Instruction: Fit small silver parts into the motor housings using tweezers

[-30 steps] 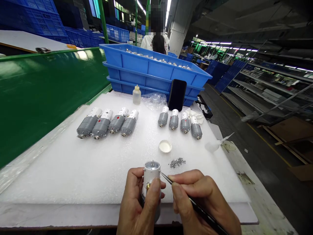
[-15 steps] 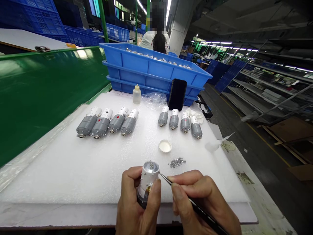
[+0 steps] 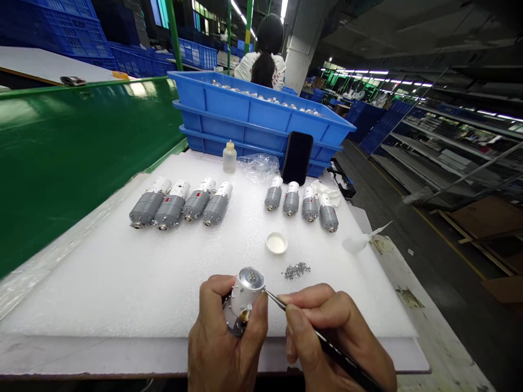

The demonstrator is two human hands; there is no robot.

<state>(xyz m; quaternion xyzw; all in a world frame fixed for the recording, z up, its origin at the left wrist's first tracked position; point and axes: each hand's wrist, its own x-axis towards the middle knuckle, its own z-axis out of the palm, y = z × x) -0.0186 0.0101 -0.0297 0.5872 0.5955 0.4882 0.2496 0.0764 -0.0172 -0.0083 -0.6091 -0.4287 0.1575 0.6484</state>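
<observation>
My left hand (image 3: 229, 332) is wrapped round a small white-and-grey cylindrical model (image 3: 246, 296), its silver end tilted up. Small pegs stick out from the model's white side. In my right hand (image 3: 335, 337) are black tweezers (image 3: 327, 345), whose fine metal tip touches or nearly touches the model's upper rim. Whether the tip grips a tiny part is too small to tell. Just beyond my right hand lies a heap of tiny silver parts (image 3: 297, 270). A shallow white cap (image 3: 277, 243) with pale contents sits behind it on the white foam sheet (image 3: 163, 283).
Similar models stand in a left group (image 3: 175, 207) and a right group (image 3: 291, 200). Behind are a dropper bottle (image 3: 229, 158), a plastic bag (image 3: 259, 166), a phone (image 3: 297, 158) and stacked blue crates (image 3: 253, 120). A person (image 3: 265, 65) sits beyond. A green conveyor (image 3: 81, 136) runs left.
My left hand has shifted slightly left and tilted the model further over. The tweezers have followed a little to the left, their tip still at the rim.
</observation>
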